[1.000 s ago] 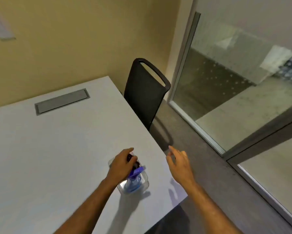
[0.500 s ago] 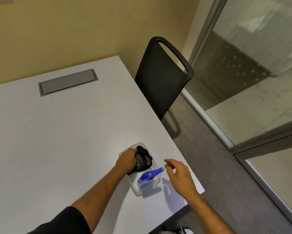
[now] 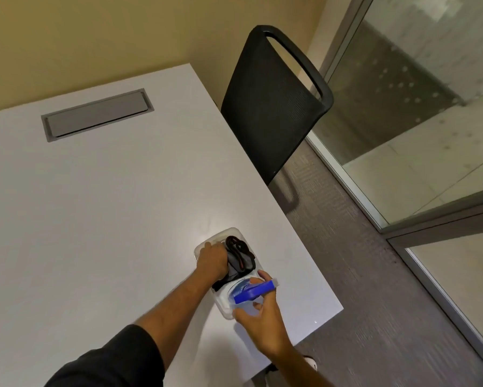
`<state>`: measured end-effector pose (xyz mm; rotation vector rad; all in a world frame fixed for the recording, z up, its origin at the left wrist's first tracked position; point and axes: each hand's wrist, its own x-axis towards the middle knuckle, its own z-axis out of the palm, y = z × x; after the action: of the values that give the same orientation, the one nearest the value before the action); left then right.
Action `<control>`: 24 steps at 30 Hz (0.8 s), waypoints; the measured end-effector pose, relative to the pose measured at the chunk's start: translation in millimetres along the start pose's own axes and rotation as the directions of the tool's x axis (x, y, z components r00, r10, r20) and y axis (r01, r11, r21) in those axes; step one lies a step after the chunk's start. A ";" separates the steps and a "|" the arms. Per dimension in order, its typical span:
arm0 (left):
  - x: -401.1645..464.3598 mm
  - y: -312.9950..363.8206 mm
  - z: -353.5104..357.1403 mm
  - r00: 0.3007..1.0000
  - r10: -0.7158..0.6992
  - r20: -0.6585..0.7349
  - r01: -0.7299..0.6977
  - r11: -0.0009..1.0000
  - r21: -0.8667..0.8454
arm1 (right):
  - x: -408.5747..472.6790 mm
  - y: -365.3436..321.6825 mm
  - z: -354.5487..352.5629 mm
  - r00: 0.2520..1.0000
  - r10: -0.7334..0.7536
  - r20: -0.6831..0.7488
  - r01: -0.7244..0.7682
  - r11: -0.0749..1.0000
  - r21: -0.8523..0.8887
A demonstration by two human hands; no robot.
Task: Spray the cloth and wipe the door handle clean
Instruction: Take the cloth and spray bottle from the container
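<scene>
You face a white table (image 3: 100, 208) with a grey inset panel (image 3: 96, 114); a clear container (image 3: 226, 310) rests near its right edge.

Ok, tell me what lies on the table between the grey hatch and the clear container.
Nothing: in the head view, the white table is bare between the grey hatch and the clear container, where both hands are.

Clear plastic tub (image 3: 206, 245), dark cloth (image 3: 238, 261) (soft, matt), smooth white tabletop (image 3: 109, 205)
</scene>
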<state>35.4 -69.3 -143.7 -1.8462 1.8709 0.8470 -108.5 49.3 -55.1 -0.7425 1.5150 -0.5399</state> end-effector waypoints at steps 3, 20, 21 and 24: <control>5.6 2.9 1.5 1.000 -0.020 -0.014 0.020 1.000 -0.020 | 5.4 3.0 15.7 0.990 -0.029 -0.139 0.018 0.996 -0.082; -15.6 -19.0 -18.3 0.995 -0.022 0.098 0.084 0.722 -0.687 | 10.9 -8.5 -14.1 0.951 -0.270 -0.149 0.276 0.961 0.026; -19.9 -19.9 -20.5 0.996 0.002 0.091 0.066 0.676 -0.734 | 9.7 -11.5 -17.6 0.950 -0.282 -0.133 0.290 0.956 0.049; -36.3 -22.0 -29.5 0.997 0.025 0.074 0.050 0.529 -0.847 | 1.6 -25.4 -32.4 0.939 -0.330 -0.098 0.338 0.938 0.072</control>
<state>63.7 -59.9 -101.6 -2.2514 1.4473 2.0860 -137.3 27.7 -35.0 -0.9256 1.4391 -0.8980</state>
